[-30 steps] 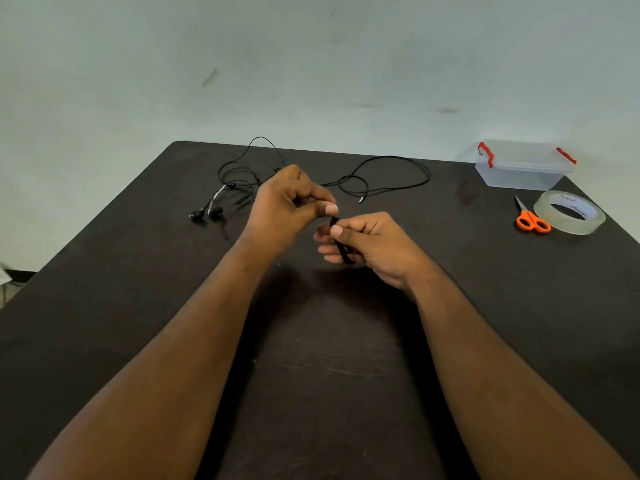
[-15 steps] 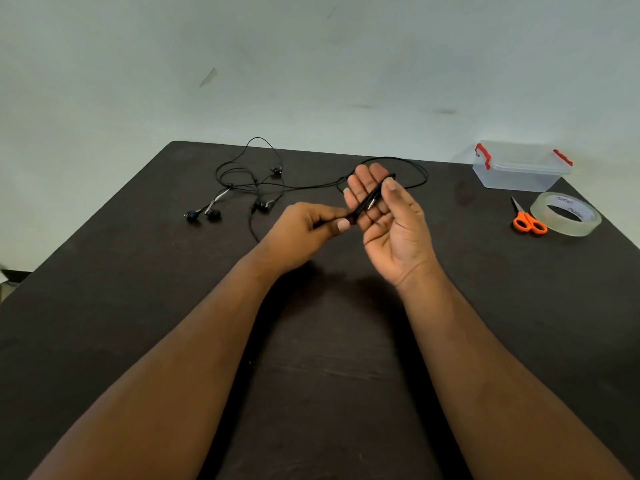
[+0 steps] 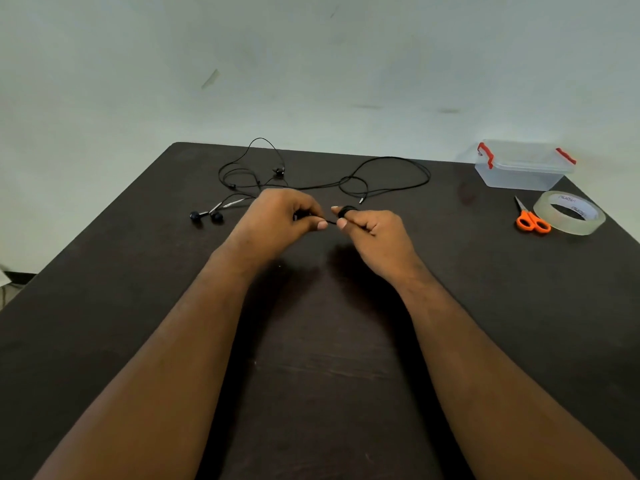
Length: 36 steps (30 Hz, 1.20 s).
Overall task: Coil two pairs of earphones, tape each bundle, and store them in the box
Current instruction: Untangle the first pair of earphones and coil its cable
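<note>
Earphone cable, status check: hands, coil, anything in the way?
Left hand pinches cable. Right hand holds black coil wound round a finger. Rest of earphones loose on table. Nothing blocking.

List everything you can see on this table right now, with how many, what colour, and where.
earphones: two pairs, black, cables loose and tangled at the far middle of the table; one cable end wound round the right index finger
storage box: one, clear with red latches, lid on, far right corner
scissors: one, orange handles, right side, in front of the box
tape roll: one, clear, right edge, beside the scissors
table: one, dark brown
wall: pale grey-green, behind the table
left hand: pinches the black cable
right hand: holds the wound cable
</note>
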Tool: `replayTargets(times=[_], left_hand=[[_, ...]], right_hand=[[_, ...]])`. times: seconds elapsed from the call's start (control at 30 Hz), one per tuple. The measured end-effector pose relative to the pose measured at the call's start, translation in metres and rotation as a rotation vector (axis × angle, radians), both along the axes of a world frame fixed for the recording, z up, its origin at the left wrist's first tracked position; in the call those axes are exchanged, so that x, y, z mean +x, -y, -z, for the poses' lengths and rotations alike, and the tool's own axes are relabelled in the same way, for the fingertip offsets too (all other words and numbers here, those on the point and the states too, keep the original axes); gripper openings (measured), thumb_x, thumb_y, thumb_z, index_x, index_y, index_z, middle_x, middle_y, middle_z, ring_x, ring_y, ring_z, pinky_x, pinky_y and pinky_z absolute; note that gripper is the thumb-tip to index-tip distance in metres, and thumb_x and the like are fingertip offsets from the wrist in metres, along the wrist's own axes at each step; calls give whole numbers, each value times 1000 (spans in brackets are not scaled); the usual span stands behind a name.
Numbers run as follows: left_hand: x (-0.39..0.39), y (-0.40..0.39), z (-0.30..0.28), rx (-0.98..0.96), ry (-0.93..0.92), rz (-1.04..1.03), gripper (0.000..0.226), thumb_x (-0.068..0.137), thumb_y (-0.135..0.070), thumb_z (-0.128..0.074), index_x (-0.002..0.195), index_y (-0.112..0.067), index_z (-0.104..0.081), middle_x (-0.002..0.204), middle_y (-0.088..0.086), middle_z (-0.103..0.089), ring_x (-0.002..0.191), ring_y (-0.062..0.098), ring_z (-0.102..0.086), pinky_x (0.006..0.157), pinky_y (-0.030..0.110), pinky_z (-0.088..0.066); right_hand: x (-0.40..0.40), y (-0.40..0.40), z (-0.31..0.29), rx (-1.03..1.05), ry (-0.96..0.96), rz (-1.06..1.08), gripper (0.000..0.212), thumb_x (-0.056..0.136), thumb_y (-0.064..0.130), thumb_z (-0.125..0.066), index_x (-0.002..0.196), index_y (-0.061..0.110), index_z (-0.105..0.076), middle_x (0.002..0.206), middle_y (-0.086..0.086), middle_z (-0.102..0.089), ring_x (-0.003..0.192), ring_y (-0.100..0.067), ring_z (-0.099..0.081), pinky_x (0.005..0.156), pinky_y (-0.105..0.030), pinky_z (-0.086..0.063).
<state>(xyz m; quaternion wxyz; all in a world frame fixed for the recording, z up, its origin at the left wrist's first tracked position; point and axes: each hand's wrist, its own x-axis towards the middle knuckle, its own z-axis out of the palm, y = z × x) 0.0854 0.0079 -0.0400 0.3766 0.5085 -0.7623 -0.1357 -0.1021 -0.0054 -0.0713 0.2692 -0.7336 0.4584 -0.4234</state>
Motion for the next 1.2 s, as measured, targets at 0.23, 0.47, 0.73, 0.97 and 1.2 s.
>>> replayTargets(times=[0.23, 0.47, 0.73, 0.97, 1.2], left_hand=[[2, -4, -6, -204, -4, 11, 4, 82, -20, -72, 84, -18, -75, 77, -4, -67, 71, 13, -60, 65, 38, -50], [-20, -9, 4, 104, -536, 226, 14, 89, 0, -57, 87, -6, -69, 76, 6, -68, 72, 13, -63, 66, 29, -53], [-27, -4, 18, 157, -261, 205, 14, 95, -17, -58, 84, -15, -67, 59, 0, -57, 51, 3, -47, 53, 20, -40], [-21, 0, 21, 86, -24, 54, 15, 91, -27, -64, 99, -18, -72, 86, -7, -71, 80, 9, -65, 76, 30, -53], [-6, 2, 11, 35, -2, -17, 12, 86, -27, -70, 95, -19, -74, 75, -12, -67, 68, 0, -59, 64, 18, -43]], right_hand=[[15, -17, -14, 348, 197, -179, 16, 95, 13, -57, 96, 11, -73, 94, -10, -75, 73, -19, -71, 70, -41, -59], [3, -27, -28, 732, 831, -572, 27, 84, 17, -53, 93, 9, -77, 96, -12, -75, 70, -15, -72, 61, -26, -59], [1, -12, -26, 524, 1377, -517, 30, 87, 16, -49, 97, 10, -76, 109, -9, -72, 103, -19, -68, 91, -34, -55], [-7, 6, -12, 222, 1033, -104, 20, 96, 4, -52, 105, 7, -69, 119, -9, -67, 120, -17, -59, 107, -30, -42], [-10, 7, -2, -36, 171, 17, 27, 94, 11, -59, 120, 8, -66, 124, 9, -63, 117, 5, -54, 99, -11, -40]])
